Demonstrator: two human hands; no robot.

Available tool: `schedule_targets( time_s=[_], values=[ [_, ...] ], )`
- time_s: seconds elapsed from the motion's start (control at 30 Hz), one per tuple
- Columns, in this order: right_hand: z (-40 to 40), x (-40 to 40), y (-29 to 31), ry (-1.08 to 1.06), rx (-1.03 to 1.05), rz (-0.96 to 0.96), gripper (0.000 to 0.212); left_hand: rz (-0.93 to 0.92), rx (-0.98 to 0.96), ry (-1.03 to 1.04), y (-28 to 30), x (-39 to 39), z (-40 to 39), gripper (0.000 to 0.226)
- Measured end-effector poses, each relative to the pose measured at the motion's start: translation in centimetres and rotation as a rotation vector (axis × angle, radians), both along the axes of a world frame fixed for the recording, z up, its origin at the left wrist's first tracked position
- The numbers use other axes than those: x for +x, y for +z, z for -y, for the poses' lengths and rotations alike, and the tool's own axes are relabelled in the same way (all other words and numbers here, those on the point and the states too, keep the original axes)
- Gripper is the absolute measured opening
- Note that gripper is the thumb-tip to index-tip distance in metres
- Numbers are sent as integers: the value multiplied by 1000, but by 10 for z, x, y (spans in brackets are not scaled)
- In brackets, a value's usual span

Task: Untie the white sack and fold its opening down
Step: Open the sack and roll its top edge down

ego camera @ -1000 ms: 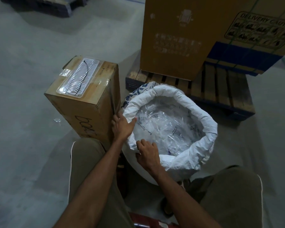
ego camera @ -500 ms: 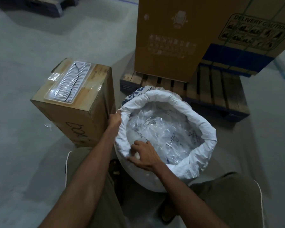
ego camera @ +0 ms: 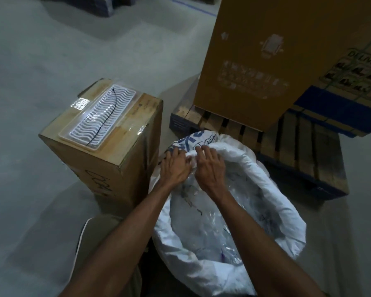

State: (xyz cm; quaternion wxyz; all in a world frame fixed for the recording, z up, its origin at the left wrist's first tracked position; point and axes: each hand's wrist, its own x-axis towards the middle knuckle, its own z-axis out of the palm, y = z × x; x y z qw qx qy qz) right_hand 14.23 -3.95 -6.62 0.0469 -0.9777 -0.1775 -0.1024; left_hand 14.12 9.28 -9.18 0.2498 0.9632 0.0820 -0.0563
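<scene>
The white sack (ego camera: 272, 202) stands open on the floor between my knees, its mouth rolled outward into a thick rim. Clear plastic bags (ego camera: 204, 215) with dark print fill its inside. Blue lettering shows on the sack's far left side, just beyond my fingers. My left hand (ego camera: 175, 166) grips the rolled rim at the far left of the opening. My right hand (ego camera: 210, 166) sits right beside it, fingers curled over the same stretch of rim. Both forearms reach forward over the sack's near left edge.
A brown cardboard box (ego camera: 124, 159) with a white ribbed plastic tray (ego camera: 101, 123) on top stands close to the sack's left. A wooden pallet (ego camera: 287, 146) carrying a tall cardboard carton (ego camera: 266, 56) sits behind the sack. Grey concrete floor (ego camera: 41, 61) spreads to the left.
Both hands moved from the near left rim to the far left rim and now sit side by side. The view has shifted closer over the sack.
</scene>
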Motion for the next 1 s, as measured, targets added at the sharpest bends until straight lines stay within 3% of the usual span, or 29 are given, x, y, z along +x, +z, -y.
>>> schedule_targets(
  time_s=[0.1, 0.23, 0.3, 0.47, 0.57, 0.67, 0.83, 0.9, 1.0],
  values=[
    [14, 25, -7, 34, -152, -174, 47, 9, -8, 34, -2, 8, 0, 43],
    [24, 50, -9, 136, -167, -113, 31, -37, -131, 89, 4, 23, -7, 38],
    [24, 60, -3, 150, -153, -165, 37, -96, -200, 82, 8, 28, -11, 38],
    [24, 89, 15, 113, -101, -429, 41, 108, 176, -155, 23, 21, 3, 53],
    [25, 108, 12, 35, -11, -597, 44, 178, 131, -254, 16, 22, 16, 46],
    [33, 110, 8, -8, 125, -672, 58, 191, 66, -220, 11, 25, 27, 37],
    [59, 78, 29, 25, 506, -585, 44, 129, -72, -107, 10, 37, 42, 38],
    [70, 62, 26, -15, 369, -368, 49, 158, -73, -73, 11, 44, 40, 28],
    [83, 40, 17, -350, 64, -189, 59, 108, -106, -51, 22, 49, 36, 28]
  ],
)
